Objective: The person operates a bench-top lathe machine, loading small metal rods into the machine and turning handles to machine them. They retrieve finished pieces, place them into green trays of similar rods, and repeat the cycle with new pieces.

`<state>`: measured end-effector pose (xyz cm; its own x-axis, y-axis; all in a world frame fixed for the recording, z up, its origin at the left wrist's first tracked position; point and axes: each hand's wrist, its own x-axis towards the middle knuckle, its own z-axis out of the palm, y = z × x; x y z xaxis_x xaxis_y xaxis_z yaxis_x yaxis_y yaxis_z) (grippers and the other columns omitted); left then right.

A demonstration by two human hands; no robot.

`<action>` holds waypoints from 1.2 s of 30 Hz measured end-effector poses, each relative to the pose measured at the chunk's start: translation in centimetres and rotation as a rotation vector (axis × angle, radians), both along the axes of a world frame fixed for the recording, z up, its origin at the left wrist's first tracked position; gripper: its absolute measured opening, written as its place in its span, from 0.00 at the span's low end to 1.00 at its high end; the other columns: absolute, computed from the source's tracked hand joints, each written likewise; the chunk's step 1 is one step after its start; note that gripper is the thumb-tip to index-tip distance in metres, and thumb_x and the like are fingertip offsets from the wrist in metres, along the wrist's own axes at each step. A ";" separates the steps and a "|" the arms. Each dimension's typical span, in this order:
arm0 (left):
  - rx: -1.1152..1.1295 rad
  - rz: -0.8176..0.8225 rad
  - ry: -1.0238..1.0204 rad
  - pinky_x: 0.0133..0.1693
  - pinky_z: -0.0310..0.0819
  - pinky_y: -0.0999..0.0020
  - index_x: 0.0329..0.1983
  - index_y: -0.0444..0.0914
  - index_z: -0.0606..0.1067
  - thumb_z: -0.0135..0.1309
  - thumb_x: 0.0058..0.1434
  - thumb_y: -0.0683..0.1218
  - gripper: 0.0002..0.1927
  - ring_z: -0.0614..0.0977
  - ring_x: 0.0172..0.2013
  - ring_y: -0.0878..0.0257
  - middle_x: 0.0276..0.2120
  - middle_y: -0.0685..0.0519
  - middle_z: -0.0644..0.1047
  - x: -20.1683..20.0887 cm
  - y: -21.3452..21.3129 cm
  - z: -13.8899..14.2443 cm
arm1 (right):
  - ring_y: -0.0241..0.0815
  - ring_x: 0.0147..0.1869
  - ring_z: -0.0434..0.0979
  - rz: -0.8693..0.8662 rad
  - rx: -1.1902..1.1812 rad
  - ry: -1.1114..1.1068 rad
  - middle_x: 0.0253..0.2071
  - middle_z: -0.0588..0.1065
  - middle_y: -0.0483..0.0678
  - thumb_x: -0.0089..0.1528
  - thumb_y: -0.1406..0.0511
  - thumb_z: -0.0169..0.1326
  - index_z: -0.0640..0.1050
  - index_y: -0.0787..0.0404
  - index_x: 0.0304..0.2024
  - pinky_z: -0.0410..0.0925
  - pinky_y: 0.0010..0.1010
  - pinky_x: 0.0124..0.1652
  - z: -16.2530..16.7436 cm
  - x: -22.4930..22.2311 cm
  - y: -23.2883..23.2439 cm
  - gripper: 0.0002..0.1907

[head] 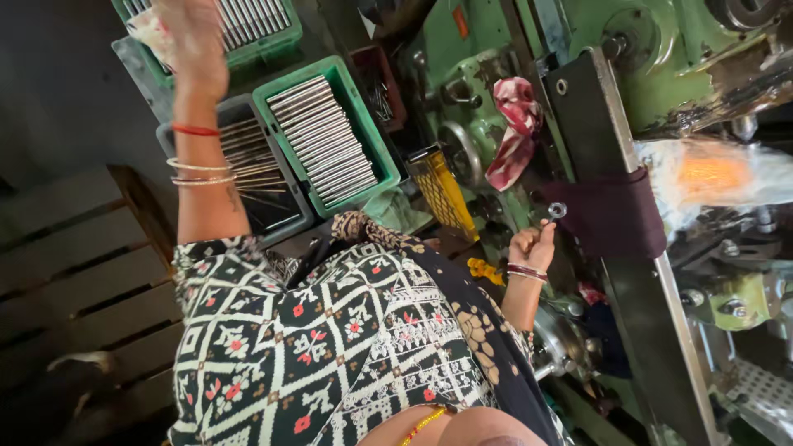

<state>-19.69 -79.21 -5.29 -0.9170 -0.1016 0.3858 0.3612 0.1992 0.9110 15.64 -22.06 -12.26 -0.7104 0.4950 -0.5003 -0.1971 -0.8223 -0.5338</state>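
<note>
While the small shiny metal ring (557, 210) sits pinched at the fingertips of the right hand (531, 245), it is held up just beside the dark upright steel plate (596, 149) of the green-painted machine (661, 58), with a maroon cloth band (615, 213) wrapped round that plate close by. This ring lies above and slightly ahead of the right palm, its flat face turned toward the camera, so the right hand is by far the nearer of the 2. Well apart, the left hand (194, 41) is raised over the green plastic crate of bright steel rods (326, 136); it is blurred, its fingers seem loosely curled, and whether it grips anything I cannot tell. Those rods are slim, smooth and polished, laid side by side in neat rows with their long axes running across the crate. Beside it stands a grey crate of darker, duller rods (252, 173). A red-and-white rag (514, 128) hangs on the machine, and a yellow perforated container (444, 192) leans below it.
</note>
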 end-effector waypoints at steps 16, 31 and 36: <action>-1.313 -0.234 -0.761 0.42 0.81 0.50 0.51 0.44 0.77 0.42 0.69 0.43 0.14 0.83 0.46 0.44 0.45 0.44 0.81 18.8 3.9 -14.1 | 0.29 0.21 0.49 0.053 0.014 -0.035 0.20 0.52 0.35 0.70 0.53 0.57 0.76 0.53 0.40 0.49 0.21 0.21 0.1 -2.0 -1.2 0.13; -1.632 -0.626 -0.439 0.49 0.74 0.51 0.60 0.49 0.71 0.48 0.62 0.47 0.22 0.78 0.53 0.49 0.51 0.48 0.76 20.5 1.0 -13.0 | 0.30 0.19 0.46 0.039 0.109 -0.195 0.19 0.51 0.36 0.69 0.53 0.53 0.73 0.50 0.36 0.47 0.22 0.19 1.0 -2.1 -4.3 0.12; -1.646 -0.699 -0.406 0.50 0.73 0.51 0.60 0.53 0.71 0.49 0.64 0.47 0.21 0.74 0.57 0.49 0.57 0.47 0.73 20.7 1.0 -13.6 | 0.29 0.20 0.47 0.042 0.091 -0.170 0.19 0.51 0.35 0.71 0.53 0.50 0.73 0.50 0.38 0.46 0.22 0.19 0.7 -1.9 -4.4 0.12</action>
